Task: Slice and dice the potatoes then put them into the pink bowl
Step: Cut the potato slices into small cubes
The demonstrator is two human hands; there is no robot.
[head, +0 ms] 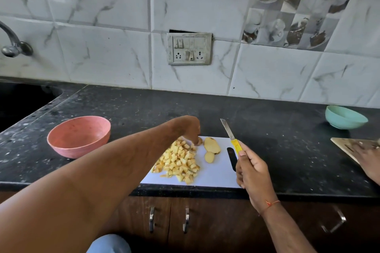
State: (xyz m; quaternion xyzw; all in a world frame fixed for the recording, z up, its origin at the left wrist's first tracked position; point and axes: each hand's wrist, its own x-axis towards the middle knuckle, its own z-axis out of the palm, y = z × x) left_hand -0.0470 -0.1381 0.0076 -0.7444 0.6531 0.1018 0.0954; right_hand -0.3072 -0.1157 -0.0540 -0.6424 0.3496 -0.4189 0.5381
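Black granite counter runs under the marble-tiled wall, and your white cutting board (213,172) lies at its front edge. Your left hand (190,127) reaches down over the far end of the diced potato pile (178,162), fingertips curled at the cubes; whether they grip anything you cannot tell. Your right hand (249,170) grips the yellow-handled knife (233,137), blade raised and pointing to 11 o'clock. Two potato slices (211,146) lie just beside the pile at 3 o'clock. At 9 o'clock from the board stands the pink bowl (79,136); a teal bowl (345,117) sits at 2 o'clock.
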